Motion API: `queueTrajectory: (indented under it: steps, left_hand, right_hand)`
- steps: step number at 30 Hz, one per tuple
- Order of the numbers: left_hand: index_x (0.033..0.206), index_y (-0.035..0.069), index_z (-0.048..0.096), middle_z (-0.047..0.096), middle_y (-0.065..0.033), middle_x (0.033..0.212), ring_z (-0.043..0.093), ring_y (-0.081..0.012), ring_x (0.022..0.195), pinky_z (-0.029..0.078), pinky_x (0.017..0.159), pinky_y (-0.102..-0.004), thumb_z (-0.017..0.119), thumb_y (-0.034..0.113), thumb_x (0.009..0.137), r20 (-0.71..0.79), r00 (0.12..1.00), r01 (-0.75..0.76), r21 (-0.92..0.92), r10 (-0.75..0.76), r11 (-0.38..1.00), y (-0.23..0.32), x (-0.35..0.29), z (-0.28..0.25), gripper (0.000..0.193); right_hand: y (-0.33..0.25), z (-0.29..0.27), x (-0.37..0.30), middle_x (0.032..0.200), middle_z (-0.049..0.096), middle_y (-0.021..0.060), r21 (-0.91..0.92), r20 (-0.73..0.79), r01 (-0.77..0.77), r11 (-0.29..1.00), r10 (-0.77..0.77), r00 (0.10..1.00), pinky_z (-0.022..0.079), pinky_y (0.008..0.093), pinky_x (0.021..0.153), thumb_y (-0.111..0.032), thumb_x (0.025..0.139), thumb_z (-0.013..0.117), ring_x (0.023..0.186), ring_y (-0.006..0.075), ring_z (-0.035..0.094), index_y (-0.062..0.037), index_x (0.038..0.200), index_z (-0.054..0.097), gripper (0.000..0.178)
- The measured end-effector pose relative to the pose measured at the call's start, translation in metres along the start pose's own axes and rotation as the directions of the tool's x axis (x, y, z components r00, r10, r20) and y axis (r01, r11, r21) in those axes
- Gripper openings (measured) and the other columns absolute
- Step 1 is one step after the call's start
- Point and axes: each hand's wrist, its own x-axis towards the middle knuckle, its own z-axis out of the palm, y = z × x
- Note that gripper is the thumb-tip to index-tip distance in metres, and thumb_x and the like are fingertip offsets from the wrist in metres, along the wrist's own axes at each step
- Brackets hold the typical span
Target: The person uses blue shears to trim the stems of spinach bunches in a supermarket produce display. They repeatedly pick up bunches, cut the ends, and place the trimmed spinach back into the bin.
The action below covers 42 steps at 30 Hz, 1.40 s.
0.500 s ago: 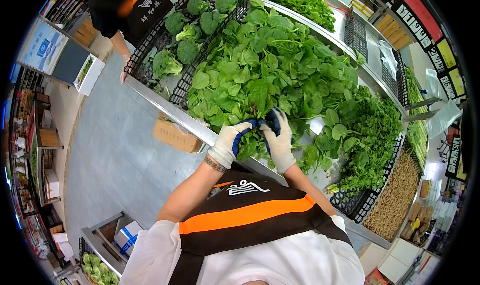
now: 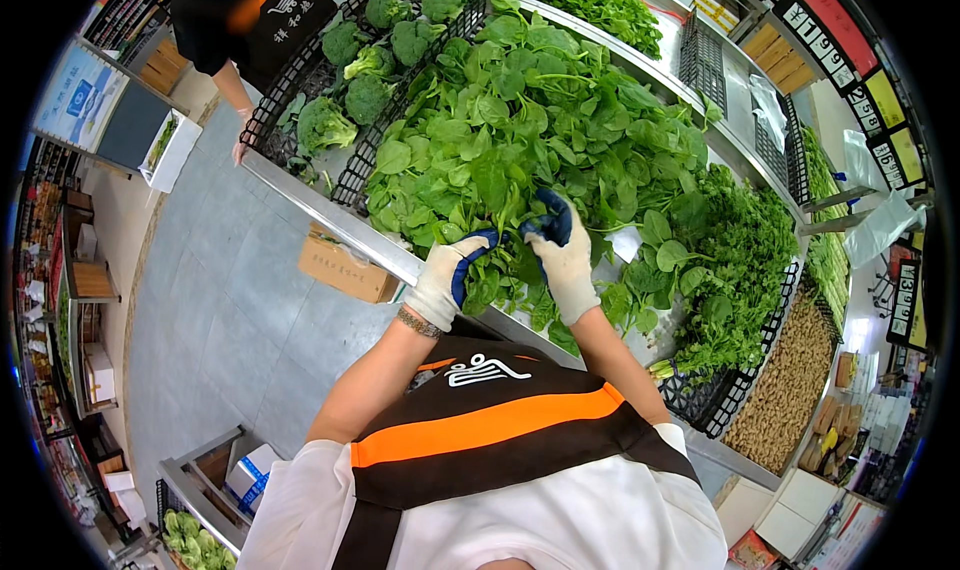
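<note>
A broad heap of leafy green spinach point(image 2: 540, 110) covers the middle of the metal display counter point(image 2: 330, 216). My left hand point(image 2: 452, 278), in a white knit glove with dark blue coating, closes its fingers around some spinach at the heap's near edge. Just to the right, my right hand point(image 2: 563, 255) wears a matching glove. Its fingers curl around spinach leaves and stems, with the thumb towards the left hand. Leaves hang below and between the hands, and part of the fingertips is hidden among them.
Broccoli point(image 2: 325, 125) lies in a black-edged section at the left, where another person's hand point(image 2: 240, 152) touches the counter corner. Curly greens point(image 2: 740, 260) and peanuts point(image 2: 785, 390) are at the right. A cardboard box point(image 2: 343, 268) stands on the floor below the counter.
My hands have moved slightly apart. The right one has tilted, showing more of its blue palm side, and the left has shifted a little left. The spinach between them has sunk lower.
</note>
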Motion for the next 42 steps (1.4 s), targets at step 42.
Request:
queueTrajectory:
  steps: [42]
  left_hand:
    - [0.110, -0.003, 0.065, 0.069, -0.0095, 0.097, 0.067, -0.0186, 0.078, 0.057, 0.069, -0.0328, 0.068, -0.001, 0.081, -0.051, 0.992, -0.113, 0.061, 0.116, 0.992, 0.004, -0.012, 0.011, 0.028]
  right_hand:
    - [-0.062, -0.024, 0.018, 0.099, 0.064, 0.0033, -0.525, 0.787, 0.849, -0.054, -0.410, 0.461, 0.028, 0.0538, 0.113, -0.020, 0.073, 0.070, 0.110, 0.0266, 0.056, -0.0214, 0.114, 0.064, 0.041]
